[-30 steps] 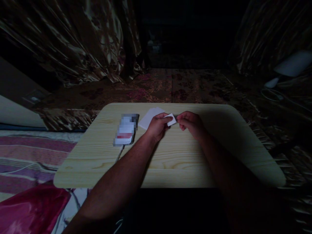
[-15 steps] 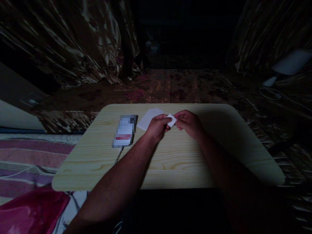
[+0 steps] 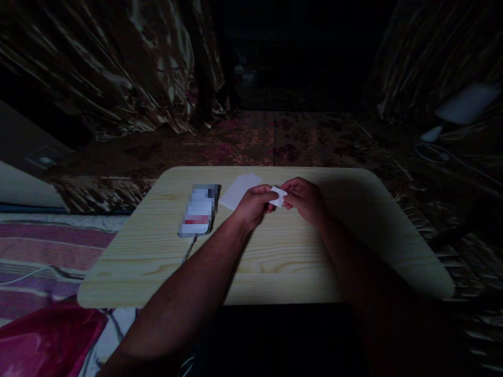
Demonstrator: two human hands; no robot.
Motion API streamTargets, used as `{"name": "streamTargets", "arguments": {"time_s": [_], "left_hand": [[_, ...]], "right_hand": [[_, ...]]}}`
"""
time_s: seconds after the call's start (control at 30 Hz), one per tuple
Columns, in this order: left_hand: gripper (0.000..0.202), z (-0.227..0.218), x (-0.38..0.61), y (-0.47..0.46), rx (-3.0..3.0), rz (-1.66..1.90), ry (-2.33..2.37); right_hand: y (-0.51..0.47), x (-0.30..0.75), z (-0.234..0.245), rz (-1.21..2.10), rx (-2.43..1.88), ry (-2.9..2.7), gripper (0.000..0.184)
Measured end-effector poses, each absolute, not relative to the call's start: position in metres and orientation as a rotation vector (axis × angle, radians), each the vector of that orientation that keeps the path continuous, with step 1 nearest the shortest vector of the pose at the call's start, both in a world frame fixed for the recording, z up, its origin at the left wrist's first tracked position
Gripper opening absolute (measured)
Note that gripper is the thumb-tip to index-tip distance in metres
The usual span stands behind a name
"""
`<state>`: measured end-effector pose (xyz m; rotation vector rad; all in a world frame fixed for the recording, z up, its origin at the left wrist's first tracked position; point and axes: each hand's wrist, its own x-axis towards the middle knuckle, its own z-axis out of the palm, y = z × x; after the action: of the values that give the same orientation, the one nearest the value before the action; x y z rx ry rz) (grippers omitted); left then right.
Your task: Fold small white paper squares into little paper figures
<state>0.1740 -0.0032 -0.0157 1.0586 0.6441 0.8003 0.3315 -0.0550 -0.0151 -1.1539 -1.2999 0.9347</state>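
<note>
A small piece of white paper [image 3: 279,196] is held between both hands, above the middle of the wooden table [image 3: 291,251]. My left hand [image 3: 253,204] pinches it from the left, with the thumb lying on top. On the other side, the thumb and fingers of my right hand [image 3: 305,199] close on its right edge. Behind my left hand lies white paper [image 3: 240,189], flat on the table and partly covered by that hand.
Left of the paper lies a phone [image 3: 199,210], its surface blurred out, with a white cable [image 3: 189,249] at its lower end. A white lamp [image 3: 466,104] stands at the far right. Patterned curtains [image 3: 165,63] hang behind. Striped bedding [image 3: 47,251] is at the left.
The right fingers have closed on the small paper's right edge, and the paper has turned to lie more level. The whole view has shifted slightly.
</note>
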Motion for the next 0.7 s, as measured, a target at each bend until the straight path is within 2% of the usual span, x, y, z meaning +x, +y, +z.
{"name": "streamTargets", "arguments": {"time_s": [0.2,0.7], "left_hand": [[0.015,-0.015,0.173,-0.003,1.045,0.762,0.655],[0.012,-0.011,0.173,-0.008,1.116,0.674,0.636]], "right_hand": [[-0.058,0.337,-0.011,0.930,-1.203,-1.379,0.013],[-0.065,0.354,0.007,1.040,-1.195,-1.505,0.017]]}}
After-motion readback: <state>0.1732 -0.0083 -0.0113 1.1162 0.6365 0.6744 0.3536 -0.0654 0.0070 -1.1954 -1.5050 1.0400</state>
